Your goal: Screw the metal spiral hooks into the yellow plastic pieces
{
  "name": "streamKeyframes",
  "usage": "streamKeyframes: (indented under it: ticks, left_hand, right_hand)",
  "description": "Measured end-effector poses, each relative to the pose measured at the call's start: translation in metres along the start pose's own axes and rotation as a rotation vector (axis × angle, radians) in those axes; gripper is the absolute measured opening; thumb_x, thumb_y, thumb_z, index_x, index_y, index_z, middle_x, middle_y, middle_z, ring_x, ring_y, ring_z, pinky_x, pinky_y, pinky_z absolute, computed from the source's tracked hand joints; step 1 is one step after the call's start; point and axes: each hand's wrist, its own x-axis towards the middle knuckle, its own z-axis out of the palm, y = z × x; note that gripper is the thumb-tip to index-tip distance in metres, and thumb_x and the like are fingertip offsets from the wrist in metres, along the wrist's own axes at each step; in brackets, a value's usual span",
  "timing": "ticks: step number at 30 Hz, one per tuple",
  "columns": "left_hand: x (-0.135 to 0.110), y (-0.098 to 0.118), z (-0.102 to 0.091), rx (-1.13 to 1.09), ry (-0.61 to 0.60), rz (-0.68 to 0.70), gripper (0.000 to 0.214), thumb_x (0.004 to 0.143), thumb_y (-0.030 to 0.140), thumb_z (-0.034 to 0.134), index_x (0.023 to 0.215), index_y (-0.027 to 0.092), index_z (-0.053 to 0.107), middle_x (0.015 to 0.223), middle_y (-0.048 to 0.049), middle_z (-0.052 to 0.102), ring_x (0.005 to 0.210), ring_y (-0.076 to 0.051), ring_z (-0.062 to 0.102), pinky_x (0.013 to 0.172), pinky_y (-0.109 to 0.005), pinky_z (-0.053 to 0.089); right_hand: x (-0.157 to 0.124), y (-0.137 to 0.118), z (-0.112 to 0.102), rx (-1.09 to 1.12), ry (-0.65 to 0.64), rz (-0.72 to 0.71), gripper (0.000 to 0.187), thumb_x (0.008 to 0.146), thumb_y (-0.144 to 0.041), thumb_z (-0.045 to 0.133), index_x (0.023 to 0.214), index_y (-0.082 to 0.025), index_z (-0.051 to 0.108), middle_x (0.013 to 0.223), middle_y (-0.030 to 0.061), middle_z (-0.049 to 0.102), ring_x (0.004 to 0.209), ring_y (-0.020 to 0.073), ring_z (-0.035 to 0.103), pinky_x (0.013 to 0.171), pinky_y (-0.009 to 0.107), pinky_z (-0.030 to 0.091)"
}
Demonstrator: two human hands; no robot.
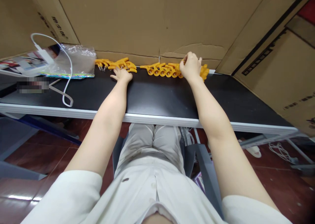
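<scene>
My left hand (121, 75) rests at the near edge of a pile of orange-yellow plastic parts with small metal springs (123, 63). Its fingers look spread over the pile, and no part is gripped that I can see. Further right, my right hand (192, 67) is bent over a row of orange-yellow plastic pieces with round cup-shaped ends (162, 72). Its fingers are pinched together, with a bit of orange-yellow plastic showing at the fingertips. The hand hides part of the row, and more orange-yellow pieces (204, 72) lie just to its right.
A clear plastic bag (78, 58) lies left of the parts, beside a white cable (71, 66) with a white plug. Cardboard walls (157, 20) enclose the back and sides of the black tabletop (157, 96). A pale metal edge (162, 119) runs along its front.
</scene>
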Motion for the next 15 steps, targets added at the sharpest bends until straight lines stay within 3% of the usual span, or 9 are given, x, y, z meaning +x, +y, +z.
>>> streamKeyframes:
  ticks: [3,7,10,15]
  left_hand:
    - [0.003,0.001,0.001,-0.067,0.103,-0.014,0.044,0.098,0.015,0.061,0.14,0.004,0.068,0.163,-0.0227,0.054,0.16,-0.038,0.039,0.134,-0.061,0.025]
    - [0.014,-0.002,0.0,-0.215,0.19,0.064,0.042,0.097,0.016,0.06,0.138,0.009,0.071,0.156,-0.024,0.059,0.148,-0.041,0.055,0.13,-0.06,0.035]
    - [0.027,-0.012,-0.002,-0.414,0.179,0.239,0.044,0.093,0.021,0.064,0.136,0.02,0.072,0.152,-0.0211,0.061,0.147,-0.043,0.056,0.129,-0.061,0.038]
    - [0.045,-0.019,-0.003,-0.543,0.123,0.421,0.036,0.092,0.025,0.06,0.126,0.029,0.071,0.133,-0.0116,0.074,0.141,-0.032,0.062,0.124,-0.052,0.049]
  right_hand:
    - [-0.004,-0.007,0.002,0.076,-0.089,0.003,0.027,0.098,-0.018,0.052,0.124,-0.019,0.058,0.125,0.0169,0.067,0.123,0.0366,0.064,0.111,0.061,0.049]
    - [-0.008,-0.014,0.006,0.136,-0.225,-0.023,0.03,0.09,-0.019,0.065,0.12,-0.017,0.062,0.117,0.0179,0.069,0.118,0.0385,0.066,0.106,0.057,0.053]
    - [-0.008,-0.014,0.014,0.173,-0.296,-0.054,0.029,0.087,-0.02,0.07,0.115,-0.017,0.066,0.114,0.0174,0.071,0.118,0.0387,0.066,0.107,0.055,0.054]
    - [-0.008,-0.012,0.029,0.251,-0.337,-0.094,0.028,0.082,-0.017,0.076,0.109,-0.017,0.069,0.11,0.0145,0.073,0.115,0.036,0.068,0.105,0.053,0.057]
